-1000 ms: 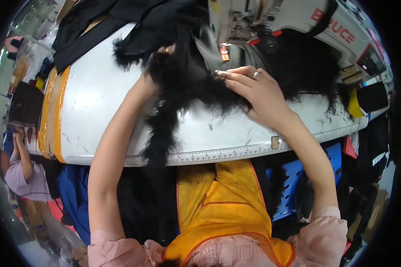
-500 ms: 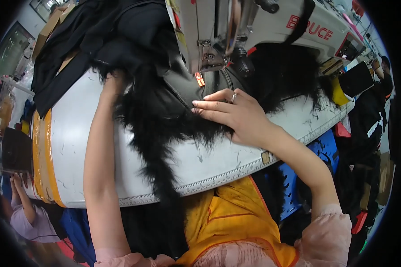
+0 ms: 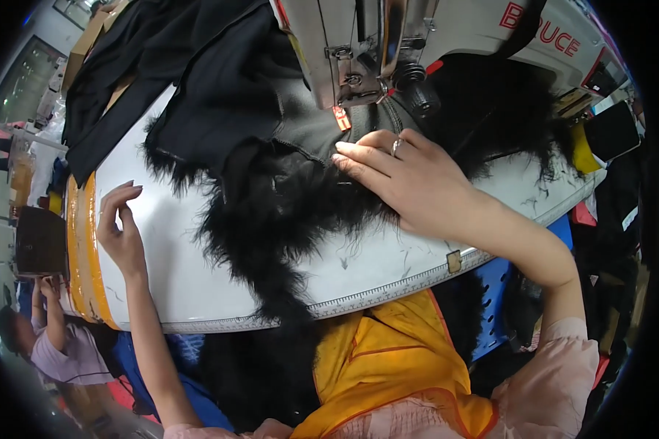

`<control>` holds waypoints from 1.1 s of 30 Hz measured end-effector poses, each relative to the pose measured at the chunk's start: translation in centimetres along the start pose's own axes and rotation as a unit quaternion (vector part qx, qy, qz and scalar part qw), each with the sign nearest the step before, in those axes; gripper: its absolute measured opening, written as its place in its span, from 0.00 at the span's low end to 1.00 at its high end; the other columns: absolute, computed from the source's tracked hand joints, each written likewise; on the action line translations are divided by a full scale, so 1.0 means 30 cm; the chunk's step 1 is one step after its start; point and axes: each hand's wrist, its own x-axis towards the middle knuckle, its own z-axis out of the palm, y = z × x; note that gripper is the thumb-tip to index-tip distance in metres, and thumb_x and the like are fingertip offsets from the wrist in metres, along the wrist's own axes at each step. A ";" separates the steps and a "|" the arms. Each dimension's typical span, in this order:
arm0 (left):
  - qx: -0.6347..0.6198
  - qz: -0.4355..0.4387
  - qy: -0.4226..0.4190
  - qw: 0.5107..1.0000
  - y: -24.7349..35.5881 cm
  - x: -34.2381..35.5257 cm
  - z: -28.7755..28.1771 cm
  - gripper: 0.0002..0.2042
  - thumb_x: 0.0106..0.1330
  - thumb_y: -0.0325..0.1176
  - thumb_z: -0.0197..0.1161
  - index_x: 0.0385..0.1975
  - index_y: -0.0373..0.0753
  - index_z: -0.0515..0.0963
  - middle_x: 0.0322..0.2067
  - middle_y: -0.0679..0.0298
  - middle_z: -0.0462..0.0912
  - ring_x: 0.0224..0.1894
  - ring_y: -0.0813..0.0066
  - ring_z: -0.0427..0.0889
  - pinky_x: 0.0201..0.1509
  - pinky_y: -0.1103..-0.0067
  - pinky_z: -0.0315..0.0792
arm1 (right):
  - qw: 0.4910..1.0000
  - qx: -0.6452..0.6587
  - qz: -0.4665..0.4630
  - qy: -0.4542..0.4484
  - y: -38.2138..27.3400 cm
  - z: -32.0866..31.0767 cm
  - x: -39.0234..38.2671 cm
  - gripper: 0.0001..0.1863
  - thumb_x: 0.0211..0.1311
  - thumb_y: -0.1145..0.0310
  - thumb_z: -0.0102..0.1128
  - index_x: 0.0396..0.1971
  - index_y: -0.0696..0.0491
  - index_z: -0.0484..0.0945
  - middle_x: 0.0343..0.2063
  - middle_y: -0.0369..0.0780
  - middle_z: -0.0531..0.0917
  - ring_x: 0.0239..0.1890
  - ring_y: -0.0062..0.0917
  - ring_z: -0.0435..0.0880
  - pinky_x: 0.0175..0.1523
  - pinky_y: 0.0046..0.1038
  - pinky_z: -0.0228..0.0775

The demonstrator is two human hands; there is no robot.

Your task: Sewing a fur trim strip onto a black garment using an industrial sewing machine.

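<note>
A black garment (image 3: 220, 95) with long shaggy fur trim (image 3: 263, 256) lies across the white sewing table, part of it beneath the sewing machine's (image 3: 344, 66) head. My right hand (image 3: 417, 179), wearing a ring, lies flat on the dark cloth just in front of the needle area, fingers stretched forward. A small orange-red piece (image 3: 341, 118) shows at the presser foot, close to those fingertips. My left hand (image 3: 123, 230) is off the garment, raised over the left part of the table, its fingers loosely curved and apart with nothing in them.
A ruler strip (image 3: 388, 288) runs along the front edge of the white table (image 3: 190, 285), and orange tape (image 3: 84, 249) covers its left end. Fur hangs over the front edge. A blue perforated crate (image 3: 494, 307) stands below on the right. Another person (image 3: 58, 344) sits at far left.
My left hand has let go of the fur-trimmed cloth and drawn back to the left. My right hand stays on the garment near the needle. The whole view has shifted slightly.
</note>
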 end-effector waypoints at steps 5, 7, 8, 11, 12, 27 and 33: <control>-0.076 0.162 -0.318 0.931 0.564 0.018 0.212 0.21 0.52 0.19 0.59 0.49 0.34 0.75 0.47 0.55 0.79 0.54 0.60 0.77 0.59 0.72 0.69 | 0.999 0.006 -0.035 -0.004 0.040 0.021 -0.003 0.37 0.40 0.75 0.59 0.59 0.57 0.68 0.57 0.38 0.73 0.59 0.26 0.70 0.57 0.28 0.63; 0.051 0.226 -0.339 0.912 0.564 0.007 0.306 0.24 0.51 0.24 0.61 0.52 0.36 0.72 0.51 0.57 0.77 0.56 0.64 0.75 0.59 0.74 0.68 | 1.000 0.014 -0.020 -0.006 0.041 -0.001 -0.007 0.37 0.40 0.75 0.59 0.60 0.57 0.68 0.56 0.39 0.74 0.58 0.27 0.72 0.56 0.28 0.65; 0.109 0.282 -0.321 0.897 0.526 0.015 0.355 0.25 0.50 0.27 0.62 0.52 0.37 0.71 0.53 0.58 0.76 0.57 0.66 0.74 0.59 0.74 0.68 | 0.999 0.016 0.022 -0.041 0.041 -0.019 -0.005 0.37 0.41 0.75 0.58 0.60 0.57 0.67 0.56 0.40 0.75 0.55 0.28 0.74 0.55 0.28 0.67; 0.067 0.328 -0.284 0.898 0.454 0.030 0.412 0.19 0.54 0.28 0.59 0.49 0.39 0.74 0.53 0.63 0.77 0.56 0.69 0.75 0.57 0.75 0.69 | 0.995 -0.059 0.067 -0.049 0.062 -0.013 -0.035 0.37 0.42 0.75 0.57 0.61 0.57 0.66 0.55 0.42 0.75 0.51 0.30 0.78 0.52 0.29 0.70; 0.066 0.353 -0.256 0.897 0.440 0.032 0.415 0.18 0.56 0.29 0.57 0.48 0.40 0.75 0.53 0.64 0.77 0.56 0.69 0.75 0.58 0.75 0.69 | 0.989 -0.133 0.055 -0.018 0.066 -0.011 -0.046 0.37 0.43 0.75 0.57 0.61 0.57 0.65 0.55 0.43 0.75 0.50 0.30 0.79 0.50 0.29 0.71; -0.048 0.257 -0.303 0.916 0.586 0.060 0.378 0.09 0.54 0.29 0.62 0.35 0.37 0.78 0.39 0.64 0.77 0.44 0.68 0.78 0.47 0.76 0.74 | 0.983 -0.178 -0.023 -0.041 0.017 -0.009 -0.051 0.27 0.57 0.70 0.48 0.60 0.56 0.68 0.60 0.41 0.70 0.63 0.29 0.68 0.62 0.31 0.63; 0.007 0.275 -0.255 0.927 0.494 -0.023 0.374 0.15 0.55 0.28 0.57 0.43 0.40 0.79 0.44 0.66 0.80 0.50 0.70 0.80 0.50 0.78 0.76 | 0.998 0.035 0.041 -0.039 0.081 -0.025 -0.093 0.30 0.51 0.76 0.52 0.59 0.52 0.70 0.62 0.39 0.70 0.62 0.28 0.71 0.61 0.30 0.64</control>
